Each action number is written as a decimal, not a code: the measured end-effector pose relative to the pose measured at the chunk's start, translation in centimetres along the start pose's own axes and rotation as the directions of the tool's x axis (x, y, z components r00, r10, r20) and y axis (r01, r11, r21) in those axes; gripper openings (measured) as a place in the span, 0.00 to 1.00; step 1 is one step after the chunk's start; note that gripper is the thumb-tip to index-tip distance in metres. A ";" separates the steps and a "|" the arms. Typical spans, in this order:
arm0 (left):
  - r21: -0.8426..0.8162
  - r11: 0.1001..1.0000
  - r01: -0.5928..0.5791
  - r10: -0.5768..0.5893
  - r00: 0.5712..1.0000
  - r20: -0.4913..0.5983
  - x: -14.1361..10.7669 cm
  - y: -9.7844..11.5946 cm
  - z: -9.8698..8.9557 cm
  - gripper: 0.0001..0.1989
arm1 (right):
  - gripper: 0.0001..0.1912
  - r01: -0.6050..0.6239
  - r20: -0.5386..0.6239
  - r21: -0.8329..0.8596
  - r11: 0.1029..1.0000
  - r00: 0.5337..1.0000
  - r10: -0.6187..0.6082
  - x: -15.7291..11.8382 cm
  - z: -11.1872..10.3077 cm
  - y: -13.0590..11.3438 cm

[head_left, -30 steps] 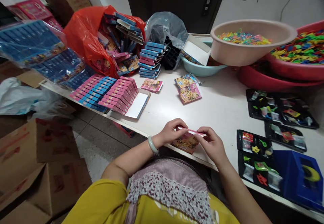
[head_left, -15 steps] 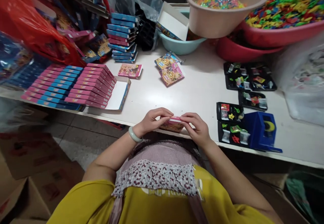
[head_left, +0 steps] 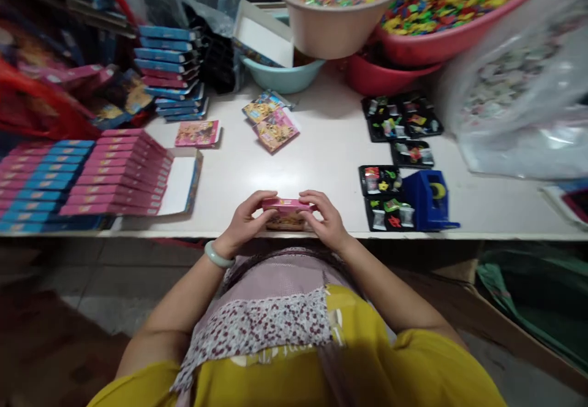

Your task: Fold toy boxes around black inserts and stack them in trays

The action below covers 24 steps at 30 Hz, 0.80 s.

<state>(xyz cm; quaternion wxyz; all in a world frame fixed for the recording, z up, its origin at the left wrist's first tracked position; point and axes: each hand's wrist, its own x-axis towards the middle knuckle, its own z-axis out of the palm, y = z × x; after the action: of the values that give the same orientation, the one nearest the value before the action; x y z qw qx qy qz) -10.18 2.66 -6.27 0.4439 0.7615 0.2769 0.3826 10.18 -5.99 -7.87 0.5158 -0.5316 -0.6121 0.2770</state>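
Note:
A small pink box (head_left: 288, 205) stands on edge at the front of the white table, its narrow pink side facing up. My left hand (head_left: 248, 218) grips its left end between thumb and fingers, and a pale green bangle circles that wrist. At the box's right end, my right hand (head_left: 325, 218) holds it the same way. Beyond the hands lie loose flat boxes (head_left: 276, 130), overlapping, and a single pink box (head_left: 197, 133). On the left, pink boxes (head_left: 114, 177) stand in a row in an open carton (head_left: 195, 180).
Black trays (head_left: 384, 181) of small items sit beside a blue tape dispenser (head_left: 425, 201) at right. Behind are a beige tub (head_left: 342, 30), a red tub (head_left: 413, 48) and a light blue basin (head_left: 285, 79). Stacked blue boxes (head_left: 168, 57) stand at back left.
The view has turned, so the table edge now looks level and things sit further left. The box's pink narrow side, mostly covered by fingers before, now shows between both hands.

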 end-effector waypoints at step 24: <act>0.300 0.906 -0.299 0.312 0.950 0.007 3.5 -1.6 4.5 0.12 | 0.17 -0.669 -0.615 -0.194 0.718 0.653 0.442 -10.3 -23.5 4.6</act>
<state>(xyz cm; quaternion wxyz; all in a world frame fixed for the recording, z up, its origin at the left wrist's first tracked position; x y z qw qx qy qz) -4.62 3.96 -7.93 0.2533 0.8453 0.2178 0.4171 32.61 -19.26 -8.09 0.4275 -0.8452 -0.2911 0.1348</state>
